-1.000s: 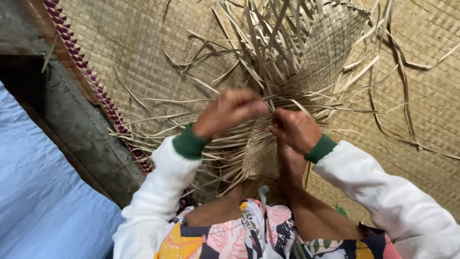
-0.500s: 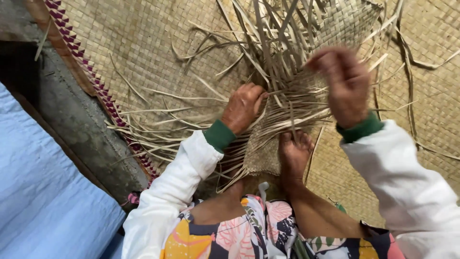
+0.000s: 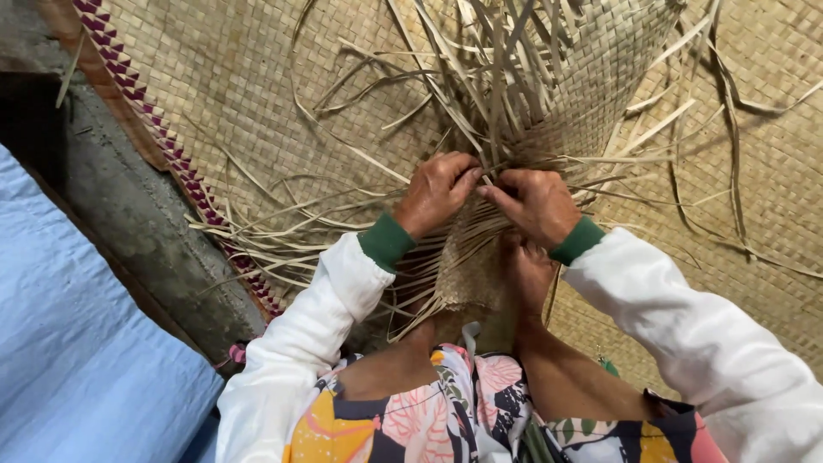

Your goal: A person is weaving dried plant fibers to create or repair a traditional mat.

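Head view: large tan woven floor mat (image 3: 257,111) underneath. Half-woven tan palm-leaf piece (image 3: 591,77) lies on it, long axis running away from person, loose strips (image 3: 497,69) fanning far end. Left hand (image 3: 435,192) and right hand (image 3: 533,204) knuckles-up, fingertips meeting, pinching strips at weave edge.

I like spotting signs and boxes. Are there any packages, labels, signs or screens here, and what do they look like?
None in view: no package, label, sign or screen.
There is only the left hand and the right hand pinching pale straw strips of a half-woven piece, over a tan woven mat with a maroon zigzag edge.
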